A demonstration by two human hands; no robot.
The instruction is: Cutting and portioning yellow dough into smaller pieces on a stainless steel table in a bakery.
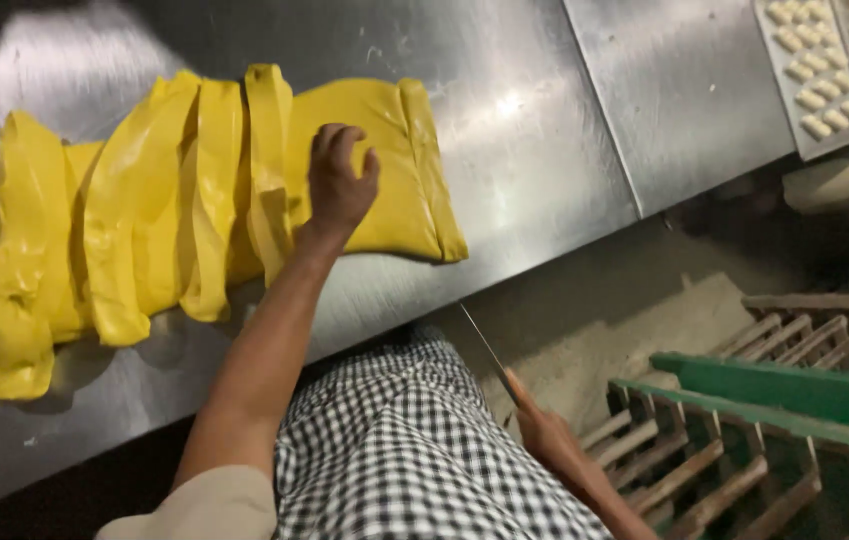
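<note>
1. The left hand (pixel 340 180) lies on the yellow dough (pixel 194 200), fingers bent and pressing down, not closed around it.
2. The right hand (pixel 542 425) is low by the person's side, closed around a thin knife (pixel 487 352).
3. The dough sits on the shiny metal surface (pixel 534 160). It is a long slab, partly cut into thick strips.
4. It looks soft, heavy and a bit sticky. The strips sag and flop, so I think holding them from below with flat hands is best.
5. Metal trays (pixel 829 70) of small pale pieces lie far off. Wooden crates (pixel 744 430) stand on the floor.
</note>
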